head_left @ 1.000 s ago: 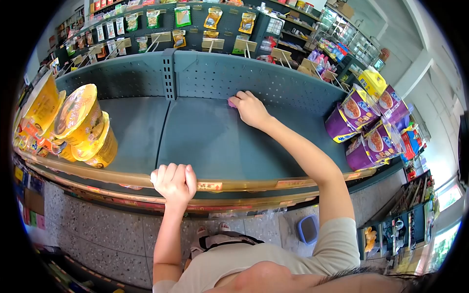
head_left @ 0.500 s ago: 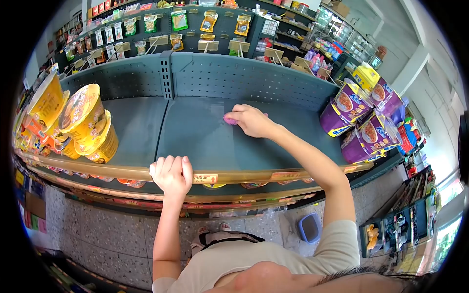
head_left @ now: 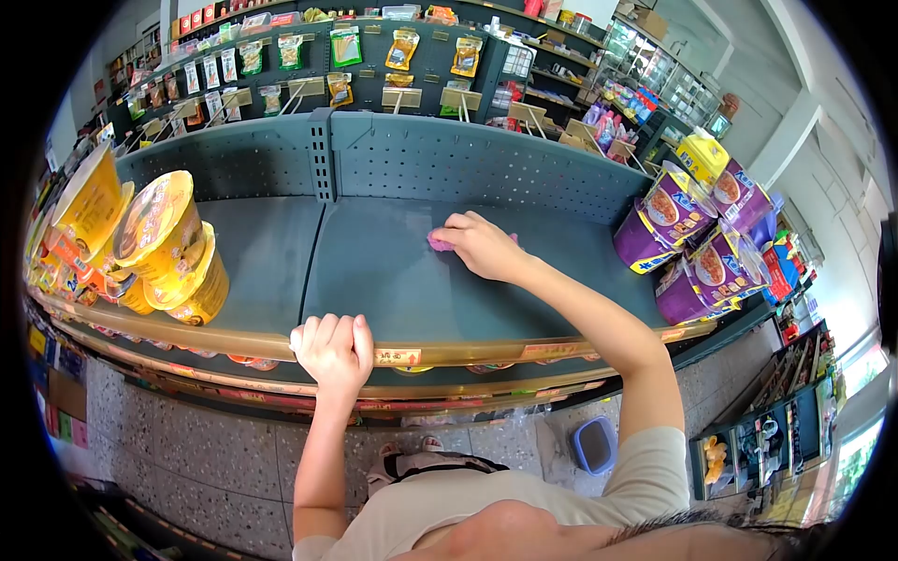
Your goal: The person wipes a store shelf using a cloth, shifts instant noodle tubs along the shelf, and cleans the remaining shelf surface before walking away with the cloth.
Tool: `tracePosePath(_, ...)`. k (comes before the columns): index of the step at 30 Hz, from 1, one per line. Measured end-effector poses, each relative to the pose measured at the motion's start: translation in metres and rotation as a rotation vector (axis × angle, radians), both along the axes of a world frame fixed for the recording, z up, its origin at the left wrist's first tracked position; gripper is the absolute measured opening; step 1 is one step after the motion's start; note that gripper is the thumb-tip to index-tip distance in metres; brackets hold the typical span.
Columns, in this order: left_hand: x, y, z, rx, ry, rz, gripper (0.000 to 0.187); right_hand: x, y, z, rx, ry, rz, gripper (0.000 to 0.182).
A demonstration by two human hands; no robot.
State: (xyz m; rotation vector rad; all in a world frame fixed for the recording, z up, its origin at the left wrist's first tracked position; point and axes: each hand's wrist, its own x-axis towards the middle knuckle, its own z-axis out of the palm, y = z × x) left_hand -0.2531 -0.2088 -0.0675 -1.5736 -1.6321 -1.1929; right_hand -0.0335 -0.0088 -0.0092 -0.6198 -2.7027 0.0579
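Note:
My right hand (head_left: 482, 247) is closed on a pink cloth (head_left: 440, 241), pressed against the dark grey shelf (head_left: 374, 290). Bits of the cloth stick out on both sides of the fingers; the rest is hidden under the hand. On the shelf around it, some patches look darker than others. My left hand (head_left: 333, 351) grips the shelf's gold-coloured front rail (head_left: 449, 353), its fingers curled over the top, beside a small price label (head_left: 398, 357).
Yellow instant noodle cups (head_left: 168, 252) are stacked at the shelf's left end, purple noodle cups (head_left: 669, 210) at its right. A perforated back panel (head_left: 449, 159) rises behind. A blue-rimmed bin (head_left: 594, 444) stands on the floor below, to the right.
The whole view has shifted slightly, so the shelf appears a little lower. My right hand stays on nearly the same spot with the cloth. The left hand keeps its hold on the rail.

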Motion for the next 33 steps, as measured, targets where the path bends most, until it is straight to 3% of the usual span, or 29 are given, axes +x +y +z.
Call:
tracePosePath(16, -0.003, 0.003, -0.001, 0.032, 0.020, -0.003, 0.025, -0.056, 0.050, -0.019, 0.301, -0.003, -0.338, 0.024)
tracePosePath(23, -0.003, 0.005, -0.004, 0.065, 0.019, -0.003, 0.026, -0.041, 0.058, -0.015, 0.134, 0.015, -0.173, 0.027)
tracePosePath(33, -0.001, 0.001, 0.000, 0.037, 0.009, -0.008, 0.024, -0.024, 0.007, 0.000, -0.007, 0.004, -0.003, 0.029)
